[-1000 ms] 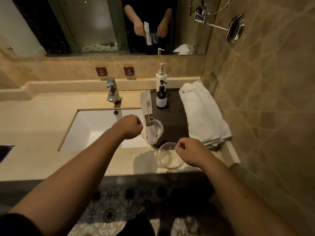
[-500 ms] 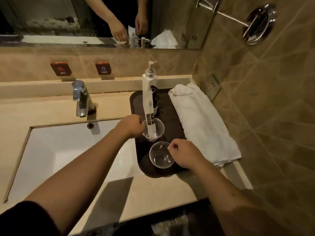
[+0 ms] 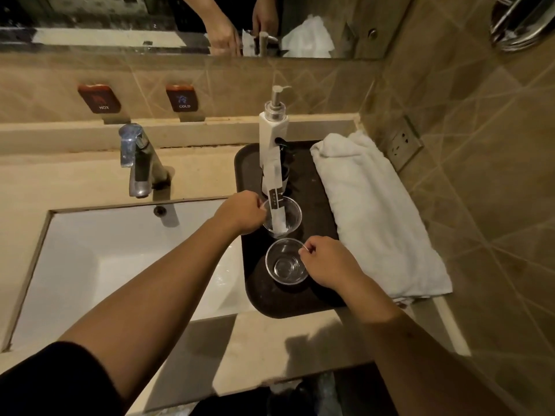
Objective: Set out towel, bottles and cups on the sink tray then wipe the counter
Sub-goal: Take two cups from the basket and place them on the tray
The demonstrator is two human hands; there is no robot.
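On the dark tray (image 3: 255, 163) to the right of the sink basin (image 3: 120, 253), the cup-setting step looks to be in hand. The left hand (image 3: 240, 213) grips the left rim of the far clear cup (image 3: 283, 217), fingers curled round it; a white paper-wrapped sachet (image 3: 274, 193) stands upright in that cup. The right hand (image 3: 329, 262) pinches the right rim of the near clear cup (image 3: 286, 262) between thumb and forefinger, the other fingers folded. Both cups sit over the tray, one just behind the other; whether their bases rest on it yet cannot be told.

The white pump bottle (image 3: 274, 130) stands at the far end of the tray with a darker bottle (image 3: 285, 169) mostly hidden behind the sachet, and the folded white towel (image 3: 372, 211) lies along the tray's right edge, partly on the counter (image 3: 255, 349).

Both forearms reach in from the near edge, the left crossing over the basin, wrists bent down toward the rims.

The next move probably calls for easing both cups down level and letting go without toppling the sachet; the counter wipe is not yet begun.
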